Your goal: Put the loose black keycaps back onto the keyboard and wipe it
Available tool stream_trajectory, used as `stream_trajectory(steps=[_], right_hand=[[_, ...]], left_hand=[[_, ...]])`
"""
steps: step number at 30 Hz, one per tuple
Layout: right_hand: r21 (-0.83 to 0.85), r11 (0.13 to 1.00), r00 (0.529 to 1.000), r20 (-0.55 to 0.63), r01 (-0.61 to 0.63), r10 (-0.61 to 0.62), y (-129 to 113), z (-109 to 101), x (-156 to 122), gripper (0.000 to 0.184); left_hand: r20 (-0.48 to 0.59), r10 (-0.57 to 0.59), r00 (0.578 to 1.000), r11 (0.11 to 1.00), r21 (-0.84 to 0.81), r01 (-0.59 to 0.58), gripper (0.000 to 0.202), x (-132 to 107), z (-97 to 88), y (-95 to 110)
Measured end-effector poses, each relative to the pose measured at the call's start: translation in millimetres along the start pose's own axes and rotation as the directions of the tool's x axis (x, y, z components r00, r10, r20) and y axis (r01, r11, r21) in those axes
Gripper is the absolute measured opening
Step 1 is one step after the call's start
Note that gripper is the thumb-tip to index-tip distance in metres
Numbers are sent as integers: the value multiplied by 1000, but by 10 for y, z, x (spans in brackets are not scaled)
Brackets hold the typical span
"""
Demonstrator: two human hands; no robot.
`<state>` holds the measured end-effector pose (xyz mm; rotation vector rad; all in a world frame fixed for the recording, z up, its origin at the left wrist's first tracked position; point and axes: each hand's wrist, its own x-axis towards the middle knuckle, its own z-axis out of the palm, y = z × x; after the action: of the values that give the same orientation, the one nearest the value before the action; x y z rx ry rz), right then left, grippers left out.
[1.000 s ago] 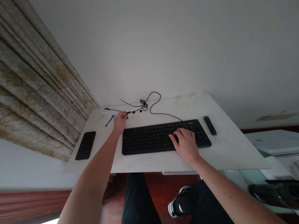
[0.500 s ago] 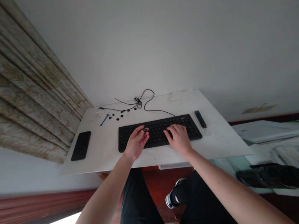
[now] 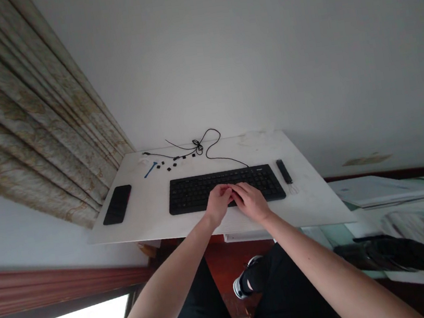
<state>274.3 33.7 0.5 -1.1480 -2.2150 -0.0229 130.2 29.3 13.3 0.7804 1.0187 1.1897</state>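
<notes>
Fingers (image 3: 224, 191) of both hands are bunched in together over the front middle of the black keyboard (image 3: 193, 194), curled rather than spread, tips meeting or very nearly so. We can't tell if anything small is pinched between them: the hands block the spot. The left hand (image 3: 219, 204) and right hand (image 3: 250, 201) angle toward each other, and the heels of both hang near the keyboard's front edge. We can't tell for sure whether the fingertips are on the keys.

The keyboard's long axis runs left to right across the white desk (image 3: 313, 202), about parallel to the far edge. Both hands are near its centre, the left over the left-middle keys, the right just past the middle, so neither is clearly closer to it.

Beyond the keyboard, toward the left, a scatter of small black squares (image 3: 168, 169) sits along a thin black cable (image 3: 210, 143), which is knotted up and loops back to the keyboard's far edge. The left hand is the nearer one to those squares. We also note a blue stick (image 3: 150, 169) beside them, a black phone (image 3: 117, 204) at the desk's left, and a narrow black bar (image 3: 283, 171) past the keyboard's right end.
</notes>
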Motion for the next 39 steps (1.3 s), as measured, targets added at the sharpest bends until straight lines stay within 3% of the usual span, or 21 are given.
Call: stream_trajectory(steps=[5, 8, 10, 13, 14, 16, 19, 24, 28, 32, 35, 39], right_hand=[[-13, 997, 993, -91, -78, 77, 43, 24, -16, 27], [30, 992, 980, -152, -126, 129, 72, 42, -21, 25], [55, 987, 972, -172, -150, 157, 90, 54, -19, 24], [69, 980, 959, -203, -186, 196, 109, 67, -9, 24], [72, 978, 956, -209, -193, 204, 112, 70, -5, 24], [81, 975, 951, -218, -207, 220, 114, 72, -3, 24], [89, 967, 939, -230, -240, 255, 110, 72, -13, 24], [146, 924, 906, -189, -355, 378, 55, 71, 42, 27], [377, 837, 916, 107, -397, 387, -143, 106, 336, 22], [533, 654, 840, 409, -537, 357, -425, 219, 798, 15], [543, 606, 803, 503, -581, 319, -547, 343, 1135, 12], [432, 662, 753, 574, -613, 323, -542, 498, 1486, 9]], left_hand=[[91, 15, 996, 999, -43, -11, 23, -111, -97, 61], [31, 186, 982, 955, 228, -188, 21, -200, -438, 207], [-25, 408, 913, 776, 535, -332, 16, -245, -785, 339], [39, 605, 795, 429, 825, -367, 16, -284, -1327, 508], [58, 624, 779, 351, 870, -347, 16, -288, -1474, 542], [63, 634, 771, 282, 909, -306, 18, -279, -1680, 566], [26, 621, 783, 305, 912, -273, 24, -230, -1789, 534], [4, 576, 817, 357, 898, -256, 28, -165, -1788, 492], [15, 549, 836, 374, 890, -262, 28, -174, -1813, 504], [19, 551, 834, 369, 891, -264, 28, -174, -1826, 513], [12, 549, 836, 370, 893, -256, 27, -168, -1826, 518], [2, 547, 837, 380, 890, -250, 26, -164, -1837, 528]])
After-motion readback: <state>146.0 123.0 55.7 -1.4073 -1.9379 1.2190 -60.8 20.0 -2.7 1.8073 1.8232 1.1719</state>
